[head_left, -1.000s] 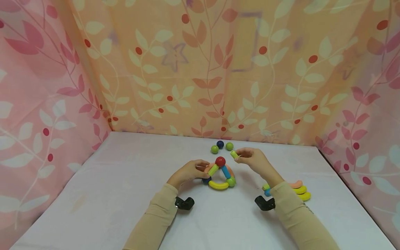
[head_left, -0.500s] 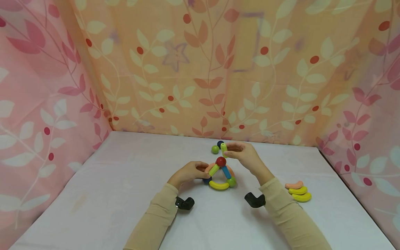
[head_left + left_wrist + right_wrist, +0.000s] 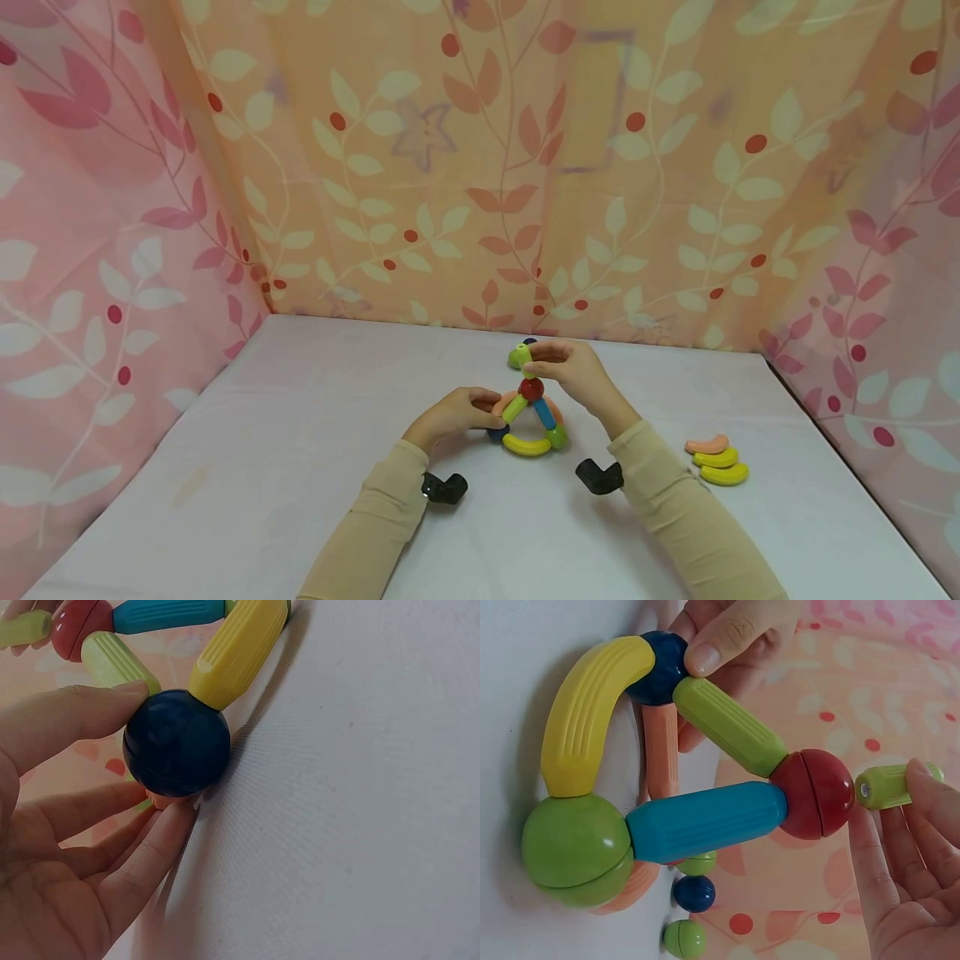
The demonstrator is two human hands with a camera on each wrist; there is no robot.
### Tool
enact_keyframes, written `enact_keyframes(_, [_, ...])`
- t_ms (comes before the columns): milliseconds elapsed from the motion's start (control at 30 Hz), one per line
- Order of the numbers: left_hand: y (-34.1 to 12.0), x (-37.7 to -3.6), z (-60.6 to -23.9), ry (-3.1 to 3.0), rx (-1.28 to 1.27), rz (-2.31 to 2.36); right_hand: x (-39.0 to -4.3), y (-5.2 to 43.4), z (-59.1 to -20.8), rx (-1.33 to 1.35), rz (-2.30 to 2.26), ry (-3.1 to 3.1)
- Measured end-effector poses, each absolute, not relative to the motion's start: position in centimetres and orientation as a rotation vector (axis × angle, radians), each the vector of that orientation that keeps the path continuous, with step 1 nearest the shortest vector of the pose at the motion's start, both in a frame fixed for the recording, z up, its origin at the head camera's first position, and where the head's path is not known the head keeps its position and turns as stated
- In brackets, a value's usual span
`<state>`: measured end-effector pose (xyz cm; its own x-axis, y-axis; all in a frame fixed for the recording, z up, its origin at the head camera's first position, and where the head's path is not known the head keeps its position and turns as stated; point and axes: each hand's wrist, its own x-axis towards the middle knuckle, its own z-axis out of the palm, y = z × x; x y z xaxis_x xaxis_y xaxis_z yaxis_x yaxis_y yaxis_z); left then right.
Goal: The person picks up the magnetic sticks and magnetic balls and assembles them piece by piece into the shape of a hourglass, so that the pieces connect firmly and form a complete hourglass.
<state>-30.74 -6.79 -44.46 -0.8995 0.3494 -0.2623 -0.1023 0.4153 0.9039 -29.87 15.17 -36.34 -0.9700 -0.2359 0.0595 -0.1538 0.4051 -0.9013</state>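
Note:
A small toy frame stands on the white table. It has a red ball on top, a green rod, a blue rod, a yellow curved piece, a green ball and a dark blue ball. My left hand grips the dark blue ball between thumb and fingers. My right hand pinches a short light green rod, its end against the red ball. A peach piece lies behind the frame.
Loose balls, one dark blue and one green, lie just behind the frame. Three curved pieces, one peach and two yellow, lie to the right. Floral curtains wall in the table at the back and on both sides.
My right hand has carried the short green rod leftward, from right of the red ball to directly over it, and turned it upright. The left hand has kept its hold.

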Motion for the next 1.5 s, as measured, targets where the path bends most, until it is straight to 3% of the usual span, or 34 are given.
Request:
enact_keyframes(833, [-6.6,-30.7,-44.4,2.271,0.225,1.471,-29.9,15.1,-36.3,-0.287,-1.572,2.587])
enact_keyframes(1500, [-6.6,-30.6,-44.3,2.269,0.184,1.466,-27.3,25.8,-38.2,-0.139,-1.373,2.654])
